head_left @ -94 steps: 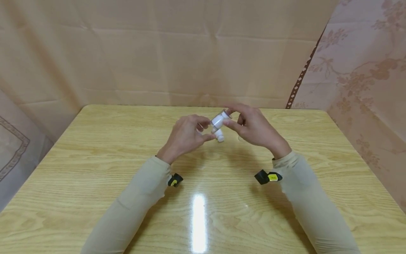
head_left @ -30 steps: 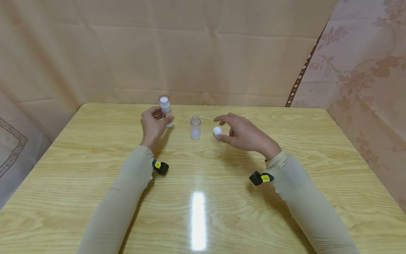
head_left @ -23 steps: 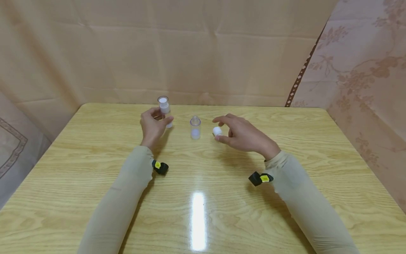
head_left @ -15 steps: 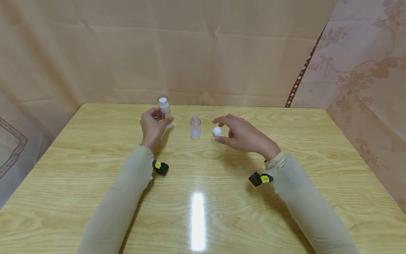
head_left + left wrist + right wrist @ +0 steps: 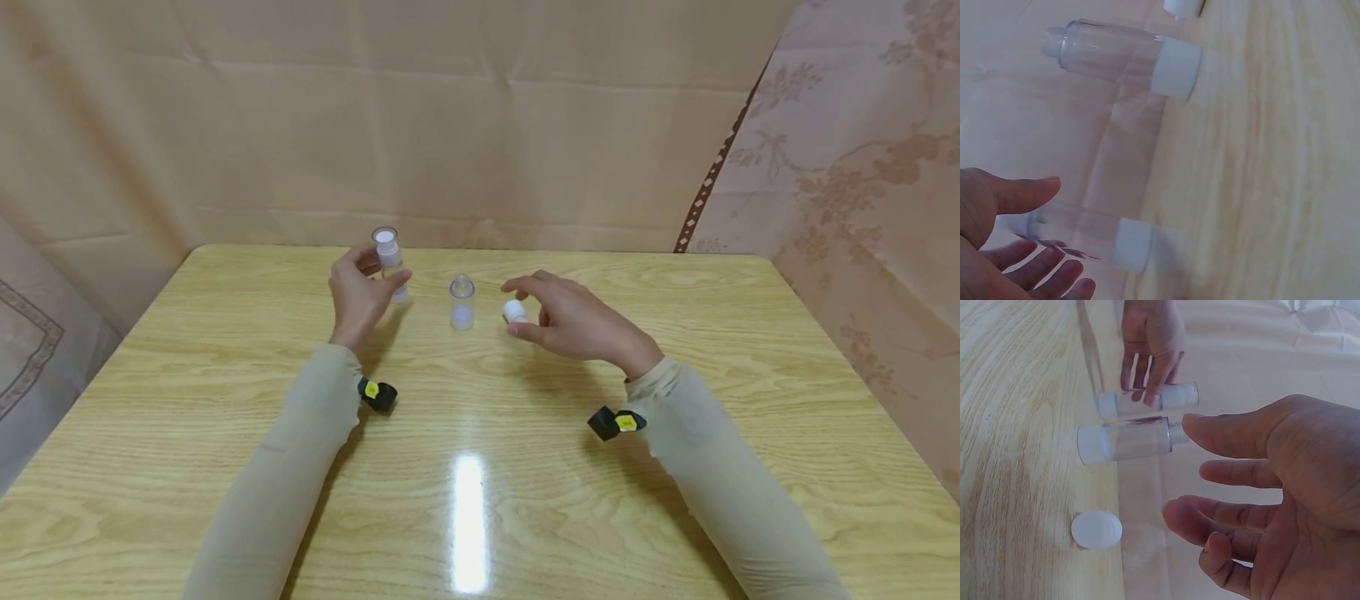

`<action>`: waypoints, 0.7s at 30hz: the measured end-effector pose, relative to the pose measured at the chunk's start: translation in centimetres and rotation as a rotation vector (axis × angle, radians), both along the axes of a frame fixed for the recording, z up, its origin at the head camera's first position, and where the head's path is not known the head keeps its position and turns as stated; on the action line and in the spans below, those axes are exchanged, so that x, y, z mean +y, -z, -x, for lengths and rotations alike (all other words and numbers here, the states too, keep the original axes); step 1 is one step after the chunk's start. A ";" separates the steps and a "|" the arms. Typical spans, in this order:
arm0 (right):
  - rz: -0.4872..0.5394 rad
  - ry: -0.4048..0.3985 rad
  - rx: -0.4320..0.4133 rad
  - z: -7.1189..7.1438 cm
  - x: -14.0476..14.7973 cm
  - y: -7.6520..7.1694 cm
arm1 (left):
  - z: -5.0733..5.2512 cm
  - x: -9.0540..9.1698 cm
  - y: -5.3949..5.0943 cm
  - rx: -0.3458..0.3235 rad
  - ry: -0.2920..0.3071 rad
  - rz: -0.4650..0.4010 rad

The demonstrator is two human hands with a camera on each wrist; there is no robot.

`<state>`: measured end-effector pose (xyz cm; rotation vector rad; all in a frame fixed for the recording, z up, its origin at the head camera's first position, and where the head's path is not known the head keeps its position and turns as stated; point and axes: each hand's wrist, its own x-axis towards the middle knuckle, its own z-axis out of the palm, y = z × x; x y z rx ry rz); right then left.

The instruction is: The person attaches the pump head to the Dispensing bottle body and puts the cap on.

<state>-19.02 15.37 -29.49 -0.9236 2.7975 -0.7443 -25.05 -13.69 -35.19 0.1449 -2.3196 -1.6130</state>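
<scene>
bottle [image 5: 388,254] upright, left hand [image 5: 358,292] loosely parted around it | second bottle [image 5: 462,305] standing between hands | white cap [image 5: 513,311] near right hand [image 5: 573,318], fingers spread, holding nothing

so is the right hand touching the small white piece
Apart. The right wrist view shows a plain gap between the right hand and the small white piece, with background visible between them.

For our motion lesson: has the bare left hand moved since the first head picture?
Yes, the left hand has moved leftward, nearer the left edge of the yellow wooden table.
</scene>
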 end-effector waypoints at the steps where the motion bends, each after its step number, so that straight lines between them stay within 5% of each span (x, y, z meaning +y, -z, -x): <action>1: -0.001 -0.001 0.001 0.0 0.0 0.0 | 0.0 0.0 -0.1 0.007 -0.003 0.001; 12: -0.009 -0.003 0.003 0.2 0.0 0.1 | -0.4 -0.3 -2.3 0.106 -0.033 -0.018; 21: -0.008 0.000 0.012 0.2 -0.1 0.3 | -1.8 0.2 -4.7 0.161 -0.021 -0.001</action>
